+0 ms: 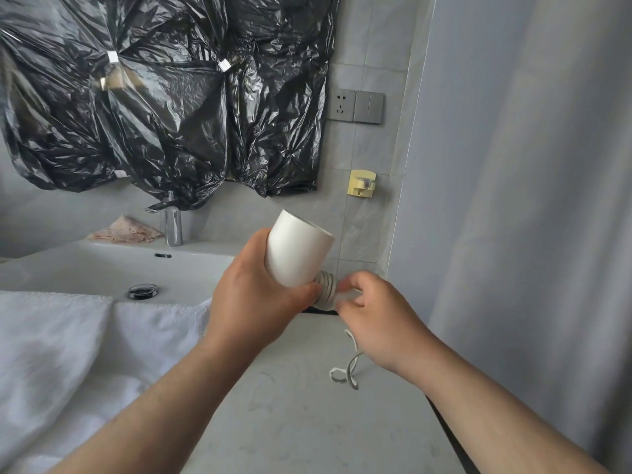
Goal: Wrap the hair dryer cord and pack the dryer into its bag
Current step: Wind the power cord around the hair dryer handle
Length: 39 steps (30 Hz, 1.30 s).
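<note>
My left hand grips the white hair dryer above the counter, its round barrel pointing up and away. Several turns of the white cord lie wound around the handle just below the barrel. My right hand pinches the cord beside those coils. The loose end of the cord hangs from under my right hand and curls onto the grey counter. The plug is hidden. No bag for the dryer shows in this view.
A white sink with a chrome tap lies to the left, white towels at its front. Black plastic sheeting covers the wall. A wall socket, a yellow hook and a grey curtain stand to the right.
</note>
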Each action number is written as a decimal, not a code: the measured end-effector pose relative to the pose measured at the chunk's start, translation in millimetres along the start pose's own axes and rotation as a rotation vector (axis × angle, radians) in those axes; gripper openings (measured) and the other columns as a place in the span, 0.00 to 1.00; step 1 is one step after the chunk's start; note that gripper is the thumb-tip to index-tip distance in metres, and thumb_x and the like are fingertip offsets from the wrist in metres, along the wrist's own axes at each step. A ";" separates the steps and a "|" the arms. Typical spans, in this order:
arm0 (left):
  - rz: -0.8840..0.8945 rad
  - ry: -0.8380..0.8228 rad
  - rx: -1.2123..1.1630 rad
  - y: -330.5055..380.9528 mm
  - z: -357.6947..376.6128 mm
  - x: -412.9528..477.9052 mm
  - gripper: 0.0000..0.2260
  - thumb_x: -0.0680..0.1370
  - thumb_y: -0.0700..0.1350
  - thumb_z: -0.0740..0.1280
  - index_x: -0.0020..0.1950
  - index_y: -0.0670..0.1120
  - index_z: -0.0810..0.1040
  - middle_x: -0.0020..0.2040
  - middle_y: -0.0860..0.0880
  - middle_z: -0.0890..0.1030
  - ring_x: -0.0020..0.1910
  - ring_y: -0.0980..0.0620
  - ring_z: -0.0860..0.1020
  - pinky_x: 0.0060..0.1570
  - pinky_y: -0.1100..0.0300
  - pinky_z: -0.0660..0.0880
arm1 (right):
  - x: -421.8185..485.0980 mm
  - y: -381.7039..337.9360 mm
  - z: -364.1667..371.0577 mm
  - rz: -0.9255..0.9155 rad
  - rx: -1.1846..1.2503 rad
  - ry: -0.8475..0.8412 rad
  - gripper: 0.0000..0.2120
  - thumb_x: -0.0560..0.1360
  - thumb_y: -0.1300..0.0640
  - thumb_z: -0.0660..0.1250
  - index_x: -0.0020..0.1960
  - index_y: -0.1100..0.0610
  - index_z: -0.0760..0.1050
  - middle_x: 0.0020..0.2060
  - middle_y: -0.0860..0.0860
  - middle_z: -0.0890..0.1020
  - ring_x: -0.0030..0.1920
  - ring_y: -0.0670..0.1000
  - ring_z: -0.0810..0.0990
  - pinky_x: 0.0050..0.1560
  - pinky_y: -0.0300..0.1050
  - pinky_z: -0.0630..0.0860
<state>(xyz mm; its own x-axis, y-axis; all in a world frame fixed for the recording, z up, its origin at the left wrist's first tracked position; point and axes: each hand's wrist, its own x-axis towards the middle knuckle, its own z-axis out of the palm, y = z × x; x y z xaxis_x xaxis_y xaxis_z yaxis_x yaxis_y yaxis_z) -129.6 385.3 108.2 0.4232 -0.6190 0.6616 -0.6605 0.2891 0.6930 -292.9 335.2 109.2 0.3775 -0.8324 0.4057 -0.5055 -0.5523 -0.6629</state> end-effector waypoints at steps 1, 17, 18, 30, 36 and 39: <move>-0.007 -0.006 -0.004 -1.0 0.8 -1.0 0.27 0.58 0.57 0.74 0.55 0.57 0.72 0.43 0.57 0.79 0.44 0.52 0.78 0.39 0.48 0.78 | -0.3 1.4 -0.9 0.005 0.033 -0.014 0.11 0.74 0.59 0.60 0.54 0.49 0.75 0.25 0.44 0.71 0.25 0.45 0.68 0.27 0.37 0.64; -0.071 -0.322 0.004 -15.9 -14.0 5.4 0.31 0.54 0.59 0.76 0.56 0.58 0.76 0.45 0.56 0.80 0.44 0.53 0.80 0.34 0.47 0.82 | 10.3 -14.7 -35.3 -0.209 -0.373 -0.332 0.03 0.74 0.51 0.70 0.46 0.47 0.83 0.35 0.47 0.83 0.35 0.45 0.79 0.42 0.42 0.75; -0.070 -0.338 0.013 -15.7 -14.2 6.0 0.31 0.53 0.61 0.75 0.55 0.58 0.76 0.45 0.56 0.81 0.44 0.53 0.81 0.37 0.46 0.82 | 12.1 -14.9 -35.5 -0.228 -0.403 -0.327 0.03 0.74 0.51 0.71 0.45 0.48 0.83 0.39 0.45 0.84 0.40 0.43 0.80 0.44 0.40 0.76; -0.173 -0.486 -0.409 -19.9 -27.9 13.6 0.29 0.54 0.53 0.79 0.53 0.50 0.82 0.48 0.44 0.85 0.47 0.42 0.84 0.45 0.44 0.81 | 13.0 17.4 -26.6 -0.073 0.478 -0.400 0.06 0.66 0.52 0.75 0.37 0.53 0.80 0.32 0.47 0.81 0.35 0.48 0.78 0.41 0.42 0.74; -0.206 -0.512 -0.611 -16.8 -23.0 11.7 0.29 0.56 0.49 0.78 0.55 0.41 0.81 0.47 0.40 0.83 0.43 0.44 0.82 0.38 0.50 0.78 | 14.2 27.8 -13.9 0.036 0.995 -0.474 0.11 0.63 0.52 0.80 0.37 0.53 0.79 0.32 0.48 0.79 0.30 0.45 0.77 0.31 0.36 0.75; -0.233 -0.424 -0.673 -17.5 -15.0 10.8 0.27 0.56 0.50 0.78 0.52 0.42 0.82 0.45 0.41 0.84 0.41 0.44 0.81 0.37 0.52 0.78 | 9.3 28.1 4.4 0.158 1.353 -0.375 0.16 0.54 0.56 0.83 0.35 0.54 0.78 0.33 0.51 0.78 0.30 0.49 0.75 0.26 0.40 0.71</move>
<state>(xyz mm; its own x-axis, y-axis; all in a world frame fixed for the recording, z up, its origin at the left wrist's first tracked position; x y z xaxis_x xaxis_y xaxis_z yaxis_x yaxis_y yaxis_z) -104.2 384.5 107.6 0.1448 -0.9011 0.4088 -0.0149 0.4111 0.9115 -300.2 312.2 91.6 0.6767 -0.7013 0.2242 0.4824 0.1922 -0.8546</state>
